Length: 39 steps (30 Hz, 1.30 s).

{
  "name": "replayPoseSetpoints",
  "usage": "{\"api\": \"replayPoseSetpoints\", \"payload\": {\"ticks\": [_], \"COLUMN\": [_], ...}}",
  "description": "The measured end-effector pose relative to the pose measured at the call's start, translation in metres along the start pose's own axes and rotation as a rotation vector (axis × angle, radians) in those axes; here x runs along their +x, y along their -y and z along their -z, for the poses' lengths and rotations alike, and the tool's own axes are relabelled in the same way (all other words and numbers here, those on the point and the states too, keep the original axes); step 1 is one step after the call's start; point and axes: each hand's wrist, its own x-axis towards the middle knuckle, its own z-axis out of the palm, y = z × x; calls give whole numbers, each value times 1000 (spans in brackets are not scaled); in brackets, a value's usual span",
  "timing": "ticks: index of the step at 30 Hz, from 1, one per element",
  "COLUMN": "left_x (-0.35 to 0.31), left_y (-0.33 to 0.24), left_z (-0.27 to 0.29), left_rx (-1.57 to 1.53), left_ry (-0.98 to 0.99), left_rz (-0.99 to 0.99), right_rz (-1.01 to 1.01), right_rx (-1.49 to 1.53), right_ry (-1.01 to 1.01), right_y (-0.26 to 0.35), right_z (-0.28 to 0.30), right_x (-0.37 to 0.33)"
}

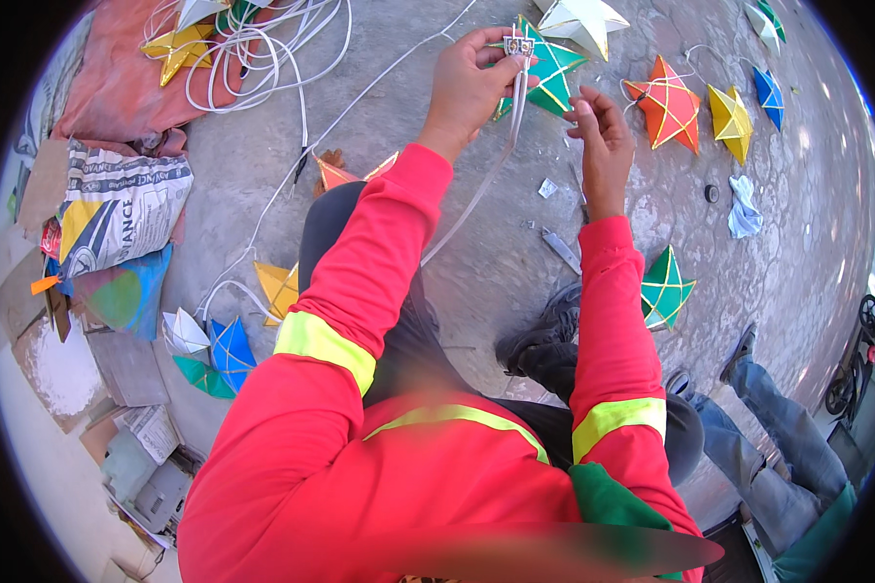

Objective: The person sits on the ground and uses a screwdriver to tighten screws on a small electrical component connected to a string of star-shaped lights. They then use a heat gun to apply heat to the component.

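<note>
My left hand (472,87) is raised at the top middle, its fingers closed on a white electrical cord. A small pale fitting with metal-looking parts (519,46) shows at the fingertips. From there the cord (496,170) hangs in a loop down toward my lap. To the right, my right hand (605,146) is lifted apart from the cord, fingers loosely curled with gaps between them; I see nothing in it. Behind the hands a green star lantern with gold trim (552,78) lies on the ground, partly covered by my left hand.
Other star lanterns lie about: a white one (583,21), an orange one (665,105), a yellow one (730,121). At the upper left is a coil of white cord (253,58), above a cement sack (122,209). Another person's jeans-clad legs (773,466) are at the lower right.
</note>
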Motion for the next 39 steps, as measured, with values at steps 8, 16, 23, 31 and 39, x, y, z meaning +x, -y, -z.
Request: {"api": "replayPoseSetpoints", "payload": {"ticks": [8,16,23,31,39], "left_x": [-1,1,-2,-3,-1], "left_y": [8,18,13,9,6], "left_z": [-1,-5,-7,-9,-10], "left_rx": [188,230,241,160,27], "left_ry": [19,9,20,25,-31], "left_rz": [-141,-166,-102,-63,50], "right_rz": [294,213,300,442,154], "right_rx": [-130,-279,-372,-578,-118], "right_ry": [215,183,118,121,148], "right_y": [82,76,85,93,81], "right_z": [-31,-29,-31,-32,-35], "right_x": [29,42,41,45,42]}}
